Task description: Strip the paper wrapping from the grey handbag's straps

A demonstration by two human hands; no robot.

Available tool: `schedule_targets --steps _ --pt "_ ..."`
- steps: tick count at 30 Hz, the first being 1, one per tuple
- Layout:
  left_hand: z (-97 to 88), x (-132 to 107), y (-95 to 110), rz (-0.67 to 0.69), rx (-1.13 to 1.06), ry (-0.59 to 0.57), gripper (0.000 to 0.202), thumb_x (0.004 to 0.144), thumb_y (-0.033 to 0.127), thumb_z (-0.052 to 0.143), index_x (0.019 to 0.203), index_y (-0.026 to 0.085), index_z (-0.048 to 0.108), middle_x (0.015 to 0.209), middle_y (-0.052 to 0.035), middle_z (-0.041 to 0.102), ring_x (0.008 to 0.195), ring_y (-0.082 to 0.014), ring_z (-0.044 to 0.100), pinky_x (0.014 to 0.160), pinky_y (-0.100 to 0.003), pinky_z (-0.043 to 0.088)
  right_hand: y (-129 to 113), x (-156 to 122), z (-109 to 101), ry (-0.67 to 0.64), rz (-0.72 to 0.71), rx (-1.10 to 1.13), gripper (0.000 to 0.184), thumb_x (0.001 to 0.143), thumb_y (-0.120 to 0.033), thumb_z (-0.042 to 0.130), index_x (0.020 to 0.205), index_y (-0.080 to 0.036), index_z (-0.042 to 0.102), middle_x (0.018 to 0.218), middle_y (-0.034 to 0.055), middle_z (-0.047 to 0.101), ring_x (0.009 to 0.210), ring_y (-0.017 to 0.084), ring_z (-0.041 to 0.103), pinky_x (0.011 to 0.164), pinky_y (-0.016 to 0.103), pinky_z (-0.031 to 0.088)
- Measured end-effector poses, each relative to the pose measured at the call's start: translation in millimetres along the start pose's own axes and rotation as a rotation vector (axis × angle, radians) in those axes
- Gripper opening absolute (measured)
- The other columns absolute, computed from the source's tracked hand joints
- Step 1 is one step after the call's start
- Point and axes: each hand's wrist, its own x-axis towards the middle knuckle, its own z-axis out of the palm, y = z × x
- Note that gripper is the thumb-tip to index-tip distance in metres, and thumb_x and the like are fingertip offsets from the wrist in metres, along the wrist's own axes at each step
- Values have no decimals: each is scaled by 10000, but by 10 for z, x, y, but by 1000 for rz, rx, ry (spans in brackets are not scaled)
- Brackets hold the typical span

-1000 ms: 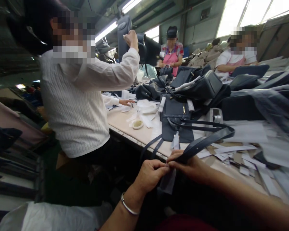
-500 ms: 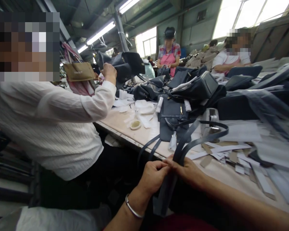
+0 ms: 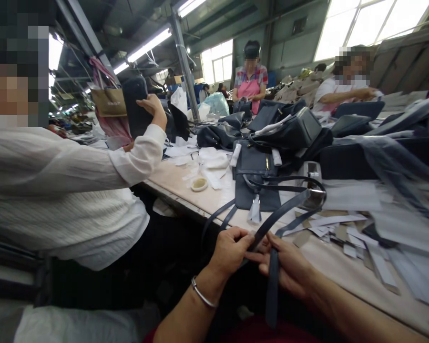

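At the table's front edge, my left hand pinches a dark blue strap between thumb and fingers. Close beside it, my right hand grips another length of strap, whose loose end hangs down below the fingers. From my hands the straps loop up and back over the table toward a dark blue bag. This bag lies flat, with a gold zipper, white-wrapped parts at its upper corners and a wrapped tassel. Two further straps droop from it over the table edge.
Several dark bags are heaped behind. A tape dispenser stands at right, near paper and card strips. A tape roll lies at left. A co-worker in white sits close on my left, holding a dark bag piece; two others work farther back.
The straps, held together before, are now apart, one in each hand, with one end hanging loose from my right. The left co-worker's arm and dark piece have shifted left.
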Motion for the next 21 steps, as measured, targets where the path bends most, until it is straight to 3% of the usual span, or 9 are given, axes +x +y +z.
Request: schedule_targets --steps 2,5,8,10,11,14,16,18,21 --pt "28 22 7 53 45 -1 166 797 310 707 770 158 766 925 -89 706 900 -213 664 813 -302 527 48 19 54 19 13 58 213 1019 -219 412 949 -123 589 676 39 649 742 236 753 495 250 595" --pt "38 22 -5 93 98 -19 103 789 268 716 773 188 779 1096 -100 660 1076 -231 622 928 -318 494 12 22 104 36 14 119 279 1045 -211 342 1011 -77 585 774 99 707 772 191 746 733 300 645" --pt "24 -49 -65 147 166 158 167 805 318 722 910 190 750 1121 -103 646 1100 -237 604 960 -349 468 -101 39 85 122 -42 103 322 1054 -268 335 1082 -50 571 784 131 721 761 185 743 809 317 640" --pt "32 -148 -128 113 164 259 297 827 420 701 975 163 685 1021 -105 659 969 -225 632 871 -352 493 -167 65 62 204 -72 66 335 1044 -299 370 1128 -32 554 805 160 726 781 211 751 820 338 641" --pt "49 -210 -157 44 117 219 365 841 491 669 965 148 654 946 -103 666 881 -214 642 801 -342 504 -186 80 57 235 -78 53 342 1039 -310 385 1143 -27 548 825 174 728 801 227 754 827 350 640" --pt "146 -398 -184 -270 -183 -182 536 839 661 568 910 132 601 779 -91 672 679 -184 645 645 -305 501 -180 134 63 279 -107 32 314 1030 -299 405 1140 -41 547 877 187 731 845 252 757 860 370 629" --pt "199 -478 -125 -377 -343 -354 542 817 664 587 887 127 598 679 -58 648 565 -150 611 578 -270 480 -139 159 54 275 -143 7 305 1022 -313 425 1109 -54 560 900 188 730 858 251 753 874 366 618" --pt "192 -491 -15 -340 -349 -337 477 819 599 622 856 124 611 606 -19 603 491 -113 552 532 -237 446 -91 157 4 187 -175 -25 331 1000 -385 474 1072 -82 583 916 168 729 859 241 744 855 349 611" --pt "83 -414 145 -202 -154 -218 382 863 497 612 808 121 645 607 -14 601 494 -95 517 513 -212 408 -38 105 -140 -131 -166 -117 480 897 -596 569 1012 -134 629 927 115 723 821 220 714 794 341 595"
